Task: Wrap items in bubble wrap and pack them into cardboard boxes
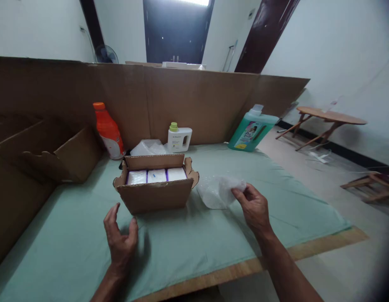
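Observation:
My right hand (255, 207) pinches the edge of a sheet of clear bubble wrap (215, 193), which hangs low over the cloth to the right of a cardboard box. The open cardboard box (156, 199) stands in the middle with its flaps up. Inside it sit three white packs (156, 176) with purple edges, side by side. Just in front of the box's left corner is my left hand (120, 237), fingers apart and holding nothing.
Behind the box lies more bubble wrap (149, 147) beside a white bottle with a green cap (179, 138). An orange bottle (109, 132) leans at the left, a teal jug (251, 130) at the right. Cardboard cartons (77, 155) fill the left; a cardboard wall (194, 105) runs behind.

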Action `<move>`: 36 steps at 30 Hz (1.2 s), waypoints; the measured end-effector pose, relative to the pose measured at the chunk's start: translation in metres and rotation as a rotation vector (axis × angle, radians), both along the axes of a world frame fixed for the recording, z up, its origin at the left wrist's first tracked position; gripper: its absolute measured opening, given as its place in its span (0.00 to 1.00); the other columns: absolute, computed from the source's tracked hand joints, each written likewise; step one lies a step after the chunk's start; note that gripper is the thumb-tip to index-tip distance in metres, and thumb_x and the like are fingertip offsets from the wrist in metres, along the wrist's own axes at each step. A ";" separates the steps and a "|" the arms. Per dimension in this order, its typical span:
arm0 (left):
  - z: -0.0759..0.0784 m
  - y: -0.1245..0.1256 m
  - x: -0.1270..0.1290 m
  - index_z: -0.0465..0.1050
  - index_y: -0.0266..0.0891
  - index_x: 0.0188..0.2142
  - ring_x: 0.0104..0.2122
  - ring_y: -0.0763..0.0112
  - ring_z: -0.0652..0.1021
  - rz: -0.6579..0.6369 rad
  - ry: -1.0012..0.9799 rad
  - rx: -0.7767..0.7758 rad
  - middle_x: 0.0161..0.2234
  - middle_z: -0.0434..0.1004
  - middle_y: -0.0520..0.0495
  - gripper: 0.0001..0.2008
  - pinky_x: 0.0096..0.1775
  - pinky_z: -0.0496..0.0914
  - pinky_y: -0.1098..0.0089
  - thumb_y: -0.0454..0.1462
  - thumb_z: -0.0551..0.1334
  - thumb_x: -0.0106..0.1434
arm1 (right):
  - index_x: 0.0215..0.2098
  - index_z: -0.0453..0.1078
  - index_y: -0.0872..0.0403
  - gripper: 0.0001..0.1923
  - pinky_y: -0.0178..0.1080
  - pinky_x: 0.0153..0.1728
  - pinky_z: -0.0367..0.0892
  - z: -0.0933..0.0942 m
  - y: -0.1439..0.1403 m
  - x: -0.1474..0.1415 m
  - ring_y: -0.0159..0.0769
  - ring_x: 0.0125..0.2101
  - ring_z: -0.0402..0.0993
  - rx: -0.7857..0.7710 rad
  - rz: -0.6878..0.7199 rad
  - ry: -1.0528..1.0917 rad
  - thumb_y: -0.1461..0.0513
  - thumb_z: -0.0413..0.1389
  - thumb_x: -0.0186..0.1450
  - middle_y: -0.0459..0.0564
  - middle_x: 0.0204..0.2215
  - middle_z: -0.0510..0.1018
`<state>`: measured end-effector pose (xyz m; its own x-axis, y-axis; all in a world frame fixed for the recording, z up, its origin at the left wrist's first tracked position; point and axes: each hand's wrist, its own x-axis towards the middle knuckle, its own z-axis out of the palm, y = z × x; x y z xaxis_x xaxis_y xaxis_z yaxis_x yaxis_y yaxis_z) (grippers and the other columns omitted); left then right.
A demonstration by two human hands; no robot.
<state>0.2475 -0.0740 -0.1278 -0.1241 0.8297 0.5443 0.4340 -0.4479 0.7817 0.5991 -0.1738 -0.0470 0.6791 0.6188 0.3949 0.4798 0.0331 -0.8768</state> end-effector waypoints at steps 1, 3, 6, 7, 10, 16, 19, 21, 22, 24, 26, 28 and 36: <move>0.004 -0.012 0.003 0.62 0.41 0.63 0.59 0.52 0.69 -0.043 0.035 0.073 0.58 0.67 0.37 0.30 0.61 0.64 0.51 0.38 0.63 0.62 | 0.38 0.78 0.52 0.17 0.38 0.36 0.69 0.001 -0.008 -0.013 0.37 0.32 0.74 -0.009 0.033 0.019 0.49 0.65 0.58 0.47 0.32 0.81; 0.012 -0.037 0.014 0.59 0.44 0.64 0.60 0.53 0.69 -0.196 0.098 0.141 0.59 0.67 0.37 0.31 0.61 0.64 0.50 0.36 0.63 0.63 | 0.36 0.79 0.51 0.17 0.37 0.35 0.70 0.005 -0.020 -0.039 0.38 0.32 0.74 -0.039 0.127 0.070 0.48 0.65 0.58 0.48 0.32 0.81; 0.027 -0.063 0.035 0.48 0.45 0.70 0.65 0.48 0.64 -0.392 0.125 0.095 0.66 0.58 0.34 0.41 0.62 0.64 0.47 0.37 0.65 0.61 | 0.34 0.79 0.52 0.21 0.35 0.29 0.68 0.011 -0.027 -0.077 0.38 0.28 0.73 -0.132 0.348 0.238 0.44 0.64 0.57 0.49 0.28 0.80; 0.032 -0.066 0.041 0.46 0.44 0.71 0.67 0.47 0.62 -0.432 0.106 0.065 0.68 0.55 0.33 0.45 0.62 0.63 0.45 0.38 0.66 0.60 | 0.35 0.79 0.52 0.23 0.35 0.27 0.68 0.012 -0.027 -0.089 0.38 0.27 0.73 -0.168 0.437 0.329 0.42 0.64 0.57 0.49 0.27 0.79; 0.048 -0.065 0.048 0.56 0.40 0.68 0.64 0.46 0.66 -0.582 0.001 -0.093 0.65 0.63 0.34 0.42 0.61 0.64 0.48 0.41 0.68 0.57 | 0.39 0.78 0.54 0.29 0.36 0.27 0.69 0.008 -0.019 -0.119 0.39 0.26 0.74 -0.236 0.637 0.622 0.39 0.63 0.56 0.50 0.27 0.79; 0.051 -0.052 0.035 0.78 0.34 0.36 0.28 0.68 0.74 -0.656 -0.281 -0.757 0.28 0.77 0.48 0.15 0.32 0.68 0.71 0.45 0.65 0.58 | 0.31 0.75 0.53 0.22 0.32 0.23 0.66 -0.026 0.016 -0.136 0.31 0.21 0.68 -0.132 0.501 0.784 0.44 0.66 0.56 0.46 0.23 0.77; 0.041 -0.044 0.023 0.76 0.34 0.36 0.26 0.72 0.72 -0.560 -0.446 -0.885 0.27 0.75 0.50 0.18 0.31 0.66 0.73 0.47 0.67 0.55 | 0.32 0.74 0.52 0.21 0.34 0.27 0.69 -0.045 0.018 -0.124 0.35 0.27 0.74 -0.085 0.386 0.699 0.44 0.66 0.57 0.48 0.26 0.79; 0.035 -0.040 0.018 0.74 0.35 0.33 0.25 0.73 0.71 -0.521 -0.475 -0.911 0.26 0.73 0.52 0.17 0.30 0.64 0.74 0.47 0.68 0.54 | 0.44 0.74 0.50 0.26 0.38 0.33 0.73 -0.055 0.012 -0.117 0.42 0.39 0.80 -0.077 0.435 0.645 0.41 0.62 0.60 0.55 0.40 0.82; 0.033 -0.038 0.016 0.73 0.35 0.31 0.25 0.74 0.70 -0.516 -0.478 -0.919 0.25 0.72 0.52 0.17 0.29 0.64 0.75 0.48 0.68 0.53 | 0.53 0.71 0.49 0.30 0.41 0.38 0.74 -0.059 0.008 -0.116 0.46 0.46 0.79 -0.090 0.497 0.596 0.40 0.60 0.61 0.58 0.49 0.80; 0.030 -0.037 0.015 0.73 0.35 0.31 0.24 0.74 0.70 -0.540 -0.495 -0.955 0.25 0.72 0.53 0.17 0.28 0.64 0.75 0.48 0.69 0.52 | 0.65 0.60 0.47 0.42 0.47 0.47 0.74 -0.067 0.003 -0.117 0.51 0.57 0.72 -0.160 0.597 0.416 0.39 0.60 0.60 0.60 0.62 0.71; 0.026 -0.036 0.014 0.73 0.35 0.34 0.24 0.74 0.71 -0.569 -0.528 -1.000 0.25 0.73 0.52 0.19 0.28 0.65 0.74 0.48 0.70 0.52 | 0.67 0.59 0.48 0.45 0.51 0.54 0.70 -0.075 0.001 -0.122 0.53 0.61 0.68 -0.253 0.577 0.172 0.44 0.65 0.56 0.59 0.64 0.69; 0.023 -0.037 0.009 0.74 0.35 0.35 0.23 0.74 0.71 -0.564 -0.552 -1.031 0.26 0.74 0.52 0.19 0.28 0.65 0.74 0.48 0.70 0.52 | 0.61 0.68 0.49 0.34 0.53 0.57 0.67 -0.082 0.004 -0.126 0.53 0.57 0.72 -0.307 0.476 0.007 0.50 0.64 0.58 0.57 0.58 0.75; 0.044 -0.024 -0.071 0.77 0.34 0.38 0.29 0.68 0.77 -0.243 -0.607 -0.905 0.31 0.80 0.48 0.24 0.32 0.71 0.72 0.48 0.73 0.47 | 0.46 0.75 0.55 0.21 0.42 0.46 0.72 -0.077 0.000 -0.083 0.44 0.42 0.79 -0.274 0.221 0.192 0.49 0.60 0.62 0.53 0.42 0.83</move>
